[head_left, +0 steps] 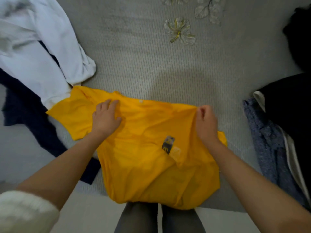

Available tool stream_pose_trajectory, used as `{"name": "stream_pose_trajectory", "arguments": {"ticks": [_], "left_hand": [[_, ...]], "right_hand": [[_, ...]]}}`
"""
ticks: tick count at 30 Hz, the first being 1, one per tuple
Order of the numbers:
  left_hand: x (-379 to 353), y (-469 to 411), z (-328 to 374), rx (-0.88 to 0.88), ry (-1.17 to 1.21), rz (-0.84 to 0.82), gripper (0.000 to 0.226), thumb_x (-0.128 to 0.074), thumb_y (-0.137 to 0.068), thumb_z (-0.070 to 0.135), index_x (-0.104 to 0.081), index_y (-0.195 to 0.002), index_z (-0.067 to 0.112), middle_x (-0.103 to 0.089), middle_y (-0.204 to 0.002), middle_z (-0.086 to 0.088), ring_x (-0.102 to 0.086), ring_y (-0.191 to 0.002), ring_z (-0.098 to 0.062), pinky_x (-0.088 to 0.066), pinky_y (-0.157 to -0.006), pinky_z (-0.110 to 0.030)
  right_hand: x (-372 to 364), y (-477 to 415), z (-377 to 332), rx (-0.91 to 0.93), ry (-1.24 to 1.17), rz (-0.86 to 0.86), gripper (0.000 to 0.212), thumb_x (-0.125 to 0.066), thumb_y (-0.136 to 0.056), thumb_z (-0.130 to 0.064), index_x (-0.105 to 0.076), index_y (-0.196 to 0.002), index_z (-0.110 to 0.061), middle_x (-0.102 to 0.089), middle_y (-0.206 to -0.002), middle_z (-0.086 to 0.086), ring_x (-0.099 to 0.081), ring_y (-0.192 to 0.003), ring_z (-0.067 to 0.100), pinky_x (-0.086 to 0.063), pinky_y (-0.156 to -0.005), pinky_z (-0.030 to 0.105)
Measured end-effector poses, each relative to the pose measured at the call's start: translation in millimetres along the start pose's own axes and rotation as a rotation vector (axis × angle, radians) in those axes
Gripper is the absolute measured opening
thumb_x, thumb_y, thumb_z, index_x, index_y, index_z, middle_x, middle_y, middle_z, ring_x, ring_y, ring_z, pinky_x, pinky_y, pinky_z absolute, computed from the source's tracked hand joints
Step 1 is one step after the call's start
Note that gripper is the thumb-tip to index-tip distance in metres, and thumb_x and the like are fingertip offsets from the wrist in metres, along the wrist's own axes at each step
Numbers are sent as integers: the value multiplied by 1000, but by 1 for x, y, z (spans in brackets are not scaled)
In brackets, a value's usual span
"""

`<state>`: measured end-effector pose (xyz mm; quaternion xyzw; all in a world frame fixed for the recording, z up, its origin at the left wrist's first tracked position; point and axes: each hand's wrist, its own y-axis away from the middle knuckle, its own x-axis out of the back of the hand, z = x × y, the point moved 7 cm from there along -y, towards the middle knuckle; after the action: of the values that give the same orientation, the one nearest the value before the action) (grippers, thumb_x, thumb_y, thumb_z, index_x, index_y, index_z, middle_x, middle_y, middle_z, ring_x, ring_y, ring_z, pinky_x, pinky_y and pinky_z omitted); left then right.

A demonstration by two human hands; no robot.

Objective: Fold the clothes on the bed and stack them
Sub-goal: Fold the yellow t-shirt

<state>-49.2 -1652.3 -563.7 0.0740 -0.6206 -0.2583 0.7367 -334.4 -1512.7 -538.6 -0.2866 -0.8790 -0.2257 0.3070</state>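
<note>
Left hand (105, 116) lies flat, fingers straight, on the yellow shirt (151, 165) near its collar. Right hand (206, 122) pinches the shirt's fabric at center right of the frame. The shirt lies spread on the grey bed (143, 61), lower center. White garment (33, 47) and navy garment (25, 105) at left; dark clothes (286, 106) at right.

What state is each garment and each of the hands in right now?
yellow T-shirt: spread out, unfolded, hem over bed edge
left hand: flat, pressing the shirt
right hand: pinching the shirt's shoulder fabric
white garment: crumpled, unfolded
navy garment: crumpled, partly under white garment
blue-grey garment: rumpled
</note>
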Motion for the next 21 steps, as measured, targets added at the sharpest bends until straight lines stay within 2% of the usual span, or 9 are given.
{"name": "stream_pose_trajectory", "arguments": {"ticks": [2,5,8,10,11,14,17,19,21], "left_hand": [[4,-13,-6,18,-6,23,63,-61,-85,21,-34,-141,13,-30,-149,-15,-24,-136,-35,-27,-106,-48],[16,-36,-4,3,-12,88,57,-57,-87,23,-38,-139,13,-32,-148,-14,-23,-136,-35,-26,-106,-48],[26,-60,5,0,10,113,53,-53,-90,25,-38,-140,14,-31,-150,-12,-22,-137,-33,-26,-106,-48],[26,-75,9,14,12,60,54,-49,-92,28,-33,-142,15,-29,-151,-10,-21,-139,-32,-24,-108,-48],[24,-82,11,13,-2,23,55,-48,-93,30,-30,-143,16,-28,-151,-9,-19,-140,-31,-22,-109,-49],[21,-99,13,9,-69,-67,60,-47,-93,36,-24,-145,17,-23,-153,-10,-14,-142,-31,-16,-111,-51],[21,-108,4,66,-83,-120,57,-46,-94,35,-26,-144,17,-26,-150,-16,-16,-140,-34,-16,-110,-53],[25,-110,-1,54,-153,-111,46,-48,-93,31,-40,-136,16,-40,-140,-19,-28,-133,-35,-21,-108,-49],[39,-118,-5,59,-43,-73,36,-52,-89,29,-57,-121,12,-54,-125,-19,-44,-121,-35,-31,-100,-44]], "right_hand": [[26,-24,20,-153,-75,124,8,-38,-98,-9,-45,-93,-8,-46,-86,9,-43,-84,17,-24,-62,23],[33,-49,48,-282,-50,79,13,-39,-98,-13,-49,-97,-5,-50,-82,4,-43,-87,17,-27,-65,23],[18,-59,67,-345,-38,-60,34,-44,-97,-24,-51,-118,2,-56,-115,18,-51,-101,23,-38,-81,31],[5,-64,69,-368,18,-133,49,-49,-94,-34,-49,-123,5,-54,-125,21,-52,-113,31,-40,-87,37],[-1,-67,72,-383,72,-173,53,-53,-92,-37,-51,-122,7,-55,-125,23,-53,-114,34,-41,-84,37],[-13,-70,81,-430,169,-278,38,-61,-87,-26,-61,-103,9,-63,-105,25,-60,-101,37,-41,-72,34],[-11,-68,89,-516,26,-274,9,-62,-84,-12,-63,-77,-6,-64,-83,19,-63,-84,32,-54,-73,36],[-6,-71,80,-518,-109,-251,21,-59,-86,-5,-55,-68,-16,-57,-70,9,-60,-65,17,-50,-53,16],[5,-84,60,-418,-147,-198,28,-56,-89,-2,-51,-68,-20,-53,-69,2,-53,-55,4,-39,-41,7]]}}
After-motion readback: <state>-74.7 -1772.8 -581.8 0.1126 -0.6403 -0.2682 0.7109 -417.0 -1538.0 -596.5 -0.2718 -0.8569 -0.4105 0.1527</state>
